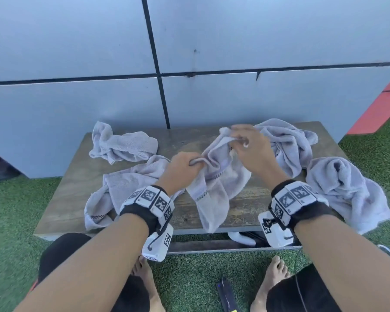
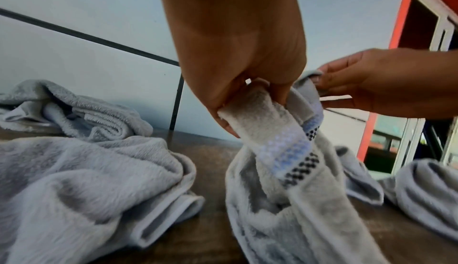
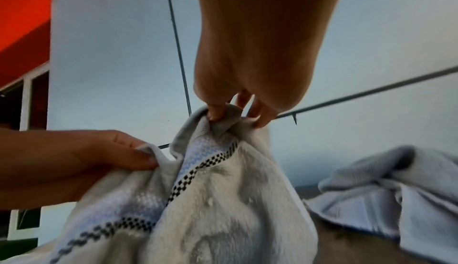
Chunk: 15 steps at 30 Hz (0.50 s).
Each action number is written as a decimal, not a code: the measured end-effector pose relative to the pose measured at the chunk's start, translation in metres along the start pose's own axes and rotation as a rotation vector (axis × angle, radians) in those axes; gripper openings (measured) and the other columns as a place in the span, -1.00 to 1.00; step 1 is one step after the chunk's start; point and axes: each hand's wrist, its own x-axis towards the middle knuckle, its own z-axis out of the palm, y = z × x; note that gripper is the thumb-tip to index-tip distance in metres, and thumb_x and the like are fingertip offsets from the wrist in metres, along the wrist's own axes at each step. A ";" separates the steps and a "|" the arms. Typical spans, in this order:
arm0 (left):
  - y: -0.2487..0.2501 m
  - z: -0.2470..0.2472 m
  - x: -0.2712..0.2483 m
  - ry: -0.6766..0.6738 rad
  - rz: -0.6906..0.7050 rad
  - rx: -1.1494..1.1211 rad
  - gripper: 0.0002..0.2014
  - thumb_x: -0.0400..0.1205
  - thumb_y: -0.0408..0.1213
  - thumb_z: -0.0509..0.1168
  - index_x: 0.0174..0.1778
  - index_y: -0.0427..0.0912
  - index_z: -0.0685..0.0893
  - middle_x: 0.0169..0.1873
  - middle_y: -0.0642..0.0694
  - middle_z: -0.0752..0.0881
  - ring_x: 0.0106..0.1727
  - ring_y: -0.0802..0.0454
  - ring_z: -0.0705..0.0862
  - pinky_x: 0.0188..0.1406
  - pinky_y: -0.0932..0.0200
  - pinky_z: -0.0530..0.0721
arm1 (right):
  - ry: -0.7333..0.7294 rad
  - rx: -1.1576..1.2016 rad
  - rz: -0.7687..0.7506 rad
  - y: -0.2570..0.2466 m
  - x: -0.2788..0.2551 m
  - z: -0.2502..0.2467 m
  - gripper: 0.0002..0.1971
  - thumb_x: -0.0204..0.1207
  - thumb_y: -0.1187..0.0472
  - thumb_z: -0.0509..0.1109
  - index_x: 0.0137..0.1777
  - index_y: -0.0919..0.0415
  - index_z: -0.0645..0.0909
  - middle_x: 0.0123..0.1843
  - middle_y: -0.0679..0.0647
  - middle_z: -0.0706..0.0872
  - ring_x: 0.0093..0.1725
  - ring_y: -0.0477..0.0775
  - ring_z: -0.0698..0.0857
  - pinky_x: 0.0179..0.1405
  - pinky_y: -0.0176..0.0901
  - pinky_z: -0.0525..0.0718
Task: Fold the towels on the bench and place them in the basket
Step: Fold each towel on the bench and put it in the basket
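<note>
Towel (image 1: 214,176) in the middle of the bench (image 1: 77,176) is the one I have in both hands: pale grey, with a light blue woven band and a line of small black checks near its hem, hanging crumpled from my grip with its lower end draped over the bench's front edge. My left hand (image 1: 181,167) grasps one bunched stretch of the hem, fingers curled round it, and the left wrist view shows the fold of cloth coming out between thumb and fingers (image 2: 280,91). My right hand (image 1: 250,145) pinches another part of the same edge a little higher and farther back, thumb pressed against the cloth in the right wrist view, the other fingers loosely bent beside it. Just to the left, a second towel (image 1: 122,188) lies rumpled, touching the held one and spilling over the front edge, under my left forearm. A third towel (image 1: 122,145) sits heaped at the back left corner against the grey panelled wall (image 1: 77,52). Behind my right hand a fourth towel (image 1: 288,143) is piled at the back right, and a fifth towel (image 1: 347,190) lies at the right end, hanging off the edge. I see no basket in any view. Below the bench there is green artificial turf (image 1: 9,221), and a dark slim device (image 1: 226,293) lies on it between my bare feet.
</note>
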 end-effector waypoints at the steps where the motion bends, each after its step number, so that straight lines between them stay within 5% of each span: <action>1: 0.001 -0.006 0.002 0.055 0.020 -0.024 -0.76 0.65 -0.41 0.27 -0.30 -0.12 0.73 -0.42 0.05 0.68 -0.36 0.11 0.57 -0.30 0.13 0.50 | 0.043 -0.008 0.001 0.000 0.005 -0.006 -0.85 0.58 0.32 0.41 0.06 0.20 0.79 0.23 -0.04 0.65 -0.05 -0.25 0.59 -0.06 -0.61 0.39; 4: 0.002 -0.025 0.008 0.182 0.040 -0.069 -0.83 0.68 -0.34 0.30 -0.06 -0.15 0.81 -0.22 0.04 0.81 -0.21 0.16 0.69 -0.17 0.23 0.59 | 0.141 -0.066 0.056 0.005 0.011 -0.028 -0.88 0.62 0.26 0.33 -0.05 0.18 0.71 0.00 0.06 0.69 -0.11 -0.06 0.55 -0.11 -0.28 0.41; 6: 0.003 -0.037 0.010 0.227 -0.001 -0.071 -0.79 0.70 -0.20 0.33 -0.20 -0.21 0.74 -0.40 0.02 0.71 -0.39 0.19 0.57 -0.33 0.23 0.50 | 0.166 -0.026 0.140 0.007 0.007 -0.045 -0.79 0.66 0.16 0.26 -0.21 0.14 0.58 -0.35 0.02 0.55 -0.34 0.08 0.50 -0.37 -0.16 0.46; 8: 0.001 -0.044 0.010 0.189 -0.084 -0.060 -0.62 0.68 -0.08 0.37 -0.40 -0.19 0.53 -0.56 0.03 0.46 -0.54 0.22 0.37 -0.47 0.29 0.33 | 0.160 -0.049 0.185 0.014 -0.001 -0.058 -0.73 0.69 0.11 0.24 -0.23 0.17 0.58 -0.45 0.02 0.47 -0.44 0.03 0.50 -0.53 -0.31 0.43; 10: -0.002 -0.047 0.009 0.008 -0.127 -0.056 -0.57 0.64 0.04 0.39 -0.36 -0.23 0.53 -0.53 -0.16 0.52 -0.50 0.16 0.45 -0.40 0.23 0.40 | 0.003 -0.105 0.221 0.026 -0.008 -0.066 -0.73 0.70 0.16 0.25 -0.20 0.09 0.70 -0.40 -0.08 0.52 -0.38 -0.18 0.50 -0.45 -0.47 0.37; 12: -0.007 -0.042 0.010 -0.204 -0.157 0.057 -0.62 0.60 0.04 0.39 -0.19 -0.28 0.69 -0.33 -0.30 0.70 -0.41 0.14 0.55 -0.31 0.18 0.52 | -0.319 -0.181 0.359 0.044 -0.016 -0.068 -0.61 0.71 0.19 0.23 -0.38 -0.02 0.62 -0.40 -0.04 0.49 -0.41 -0.09 0.46 -0.40 -0.29 0.41; 15: -0.009 -0.025 0.010 -0.403 -0.177 0.223 -0.73 0.65 -0.23 0.31 -0.26 -0.36 0.65 -0.45 -0.16 0.48 -0.54 0.21 0.35 -0.45 0.30 0.34 | -0.571 -0.343 0.497 0.073 -0.024 -0.065 -0.64 0.71 0.14 0.21 -0.36 0.20 0.44 -0.41 0.12 0.51 -0.44 0.08 0.56 -0.33 -0.09 0.59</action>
